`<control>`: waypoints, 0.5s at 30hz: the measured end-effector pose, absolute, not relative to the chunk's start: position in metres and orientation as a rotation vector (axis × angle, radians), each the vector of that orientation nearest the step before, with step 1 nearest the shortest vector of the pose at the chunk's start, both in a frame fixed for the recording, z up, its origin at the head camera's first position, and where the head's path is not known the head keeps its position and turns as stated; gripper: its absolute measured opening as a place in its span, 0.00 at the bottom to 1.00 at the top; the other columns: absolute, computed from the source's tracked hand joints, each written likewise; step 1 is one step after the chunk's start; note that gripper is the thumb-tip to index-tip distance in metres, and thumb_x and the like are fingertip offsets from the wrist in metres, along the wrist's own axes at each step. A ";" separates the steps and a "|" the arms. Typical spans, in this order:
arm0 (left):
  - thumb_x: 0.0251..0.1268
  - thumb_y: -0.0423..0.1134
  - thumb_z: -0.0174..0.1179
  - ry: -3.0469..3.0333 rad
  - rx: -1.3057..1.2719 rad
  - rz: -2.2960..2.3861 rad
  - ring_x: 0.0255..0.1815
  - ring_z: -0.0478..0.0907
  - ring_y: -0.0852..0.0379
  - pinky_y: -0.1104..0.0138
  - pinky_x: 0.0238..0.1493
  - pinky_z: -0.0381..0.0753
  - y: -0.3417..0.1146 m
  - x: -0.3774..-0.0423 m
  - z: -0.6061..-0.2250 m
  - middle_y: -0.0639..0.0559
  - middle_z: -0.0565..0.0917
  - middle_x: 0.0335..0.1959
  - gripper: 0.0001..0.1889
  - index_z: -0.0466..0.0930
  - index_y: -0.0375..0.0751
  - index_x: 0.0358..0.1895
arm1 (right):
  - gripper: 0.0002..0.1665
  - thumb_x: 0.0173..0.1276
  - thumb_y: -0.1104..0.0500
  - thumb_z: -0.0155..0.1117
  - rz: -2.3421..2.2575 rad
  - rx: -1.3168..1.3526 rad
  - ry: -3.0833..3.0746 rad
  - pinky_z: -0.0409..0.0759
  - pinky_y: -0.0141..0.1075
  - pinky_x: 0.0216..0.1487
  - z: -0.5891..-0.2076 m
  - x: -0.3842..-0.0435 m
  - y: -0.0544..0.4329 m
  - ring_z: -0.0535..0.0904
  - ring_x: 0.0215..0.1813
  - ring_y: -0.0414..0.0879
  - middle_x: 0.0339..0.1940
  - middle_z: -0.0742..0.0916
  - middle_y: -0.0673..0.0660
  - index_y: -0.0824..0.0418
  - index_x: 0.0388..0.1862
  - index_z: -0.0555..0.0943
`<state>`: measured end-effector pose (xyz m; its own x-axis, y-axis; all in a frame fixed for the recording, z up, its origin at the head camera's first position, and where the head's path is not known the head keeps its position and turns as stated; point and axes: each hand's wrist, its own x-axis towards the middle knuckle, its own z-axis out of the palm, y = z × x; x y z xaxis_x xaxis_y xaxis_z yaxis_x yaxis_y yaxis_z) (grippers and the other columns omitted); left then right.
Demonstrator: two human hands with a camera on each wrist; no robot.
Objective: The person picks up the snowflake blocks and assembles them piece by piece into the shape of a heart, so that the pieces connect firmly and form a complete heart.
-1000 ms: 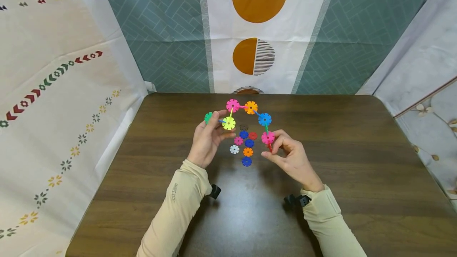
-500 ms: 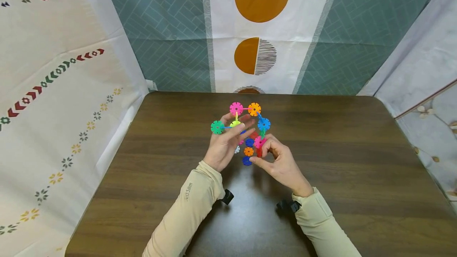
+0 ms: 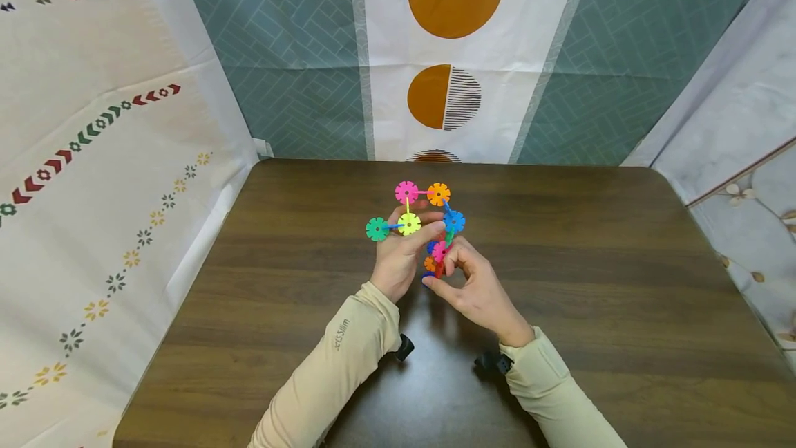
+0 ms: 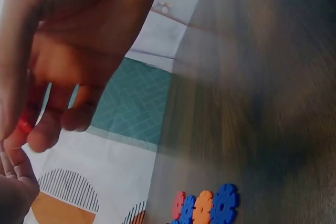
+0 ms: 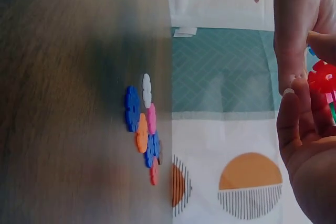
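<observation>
A chain of notched plastic discs is held up above the table. It runs from a green disc (image 3: 376, 229) through a yellow disc (image 3: 409, 224), a pink disc (image 3: 407, 193) and an orange disc (image 3: 438, 194) to a blue disc (image 3: 454, 221). Slotted edge-on discs link these. My left hand (image 3: 401, 254) grips the chain near the blue disc, thumb in front, fingers behind. Farther down the chain is another pink disc (image 3: 439, 251), beside my right hand (image 3: 475, 289). My right fingers and thumb hold the red end disc (image 5: 324, 77), seen clearly in the right wrist view.
Loose discs lie flat on the brown table (image 3: 591, 261) below the hands, among them a white one (image 5: 147, 91), an orange one (image 5: 142, 132) and a dark blue one (image 5: 132, 108). Patterned cloths hang behind the table and along both sides.
My left hand has moved right, from the chain's green and yellow end to near the blue disc. My right hand has come left with the red end, drawing the chain's lower part inward.
</observation>
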<state>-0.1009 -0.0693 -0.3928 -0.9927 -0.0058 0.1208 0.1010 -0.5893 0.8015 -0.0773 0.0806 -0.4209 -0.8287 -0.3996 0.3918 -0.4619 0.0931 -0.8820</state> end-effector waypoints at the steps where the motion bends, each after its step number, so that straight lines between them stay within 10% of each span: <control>1: 0.59 0.26 0.66 -1.387 -0.144 -2.735 0.41 0.83 0.51 0.62 0.47 0.82 -0.069 -0.101 -0.393 0.45 0.86 0.40 0.17 0.76 0.37 0.51 | 0.23 0.58 0.63 0.75 1.885 0.902 -2.282 0.75 0.35 0.40 -0.421 -0.077 0.080 0.73 0.42 0.49 0.34 0.71 0.54 0.59 0.29 0.64; 8: 0.59 0.25 0.65 -1.375 -0.148 -2.699 0.35 0.85 0.52 0.59 0.47 0.83 -0.076 -0.101 -0.395 0.45 0.87 0.37 0.17 0.75 0.37 0.50 | 0.18 0.69 0.70 0.59 2.260 0.740 -2.023 0.74 0.30 0.45 -0.415 -0.076 0.077 0.73 0.45 0.47 0.42 0.72 0.65 0.72 0.38 0.57; 15: 0.62 0.26 0.63 -1.466 -0.247 -2.696 0.40 0.83 0.52 0.63 0.47 0.82 -0.079 -0.098 -0.394 0.48 0.87 0.37 0.14 0.76 0.35 0.51 | 0.18 0.75 0.65 0.54 2.358 0.595 -2.003 0.81 0.33 0.46 -0.408 -0.083 0.076 0.79 0.46 0.48 0.50 0.80 0.69 0.72 0.59 0.70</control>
<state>-0.0983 -0.0792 -0.3936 -0.9852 0.0216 0.1698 0.1308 -0.5450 0.8282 -0.0835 0.0759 -0.4078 -0.9287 -0.2468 0.2768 -0.2334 -0.1912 -0.9534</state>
